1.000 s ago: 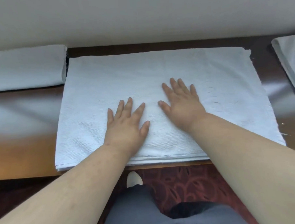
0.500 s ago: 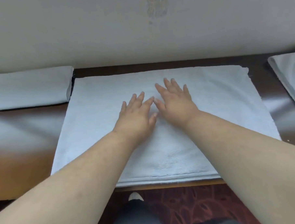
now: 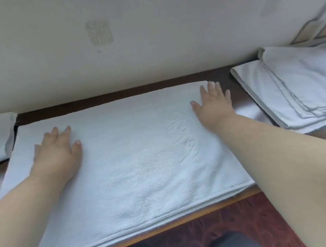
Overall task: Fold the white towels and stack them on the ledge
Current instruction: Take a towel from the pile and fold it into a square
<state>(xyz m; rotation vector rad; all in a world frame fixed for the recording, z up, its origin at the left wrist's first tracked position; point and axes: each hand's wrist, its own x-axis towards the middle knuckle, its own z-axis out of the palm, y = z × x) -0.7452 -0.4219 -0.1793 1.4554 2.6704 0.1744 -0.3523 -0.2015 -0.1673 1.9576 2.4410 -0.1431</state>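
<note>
White towels line the ledge: a folded towel at nine o'clock, the half-folded towel at centre, a flat stack at two o'clock. The left hand and right hand press its ends with straight fingers, holding nothing. Judging by this, further folds and stacking remain.

Stained cream wall, red patterned carpet
</note>
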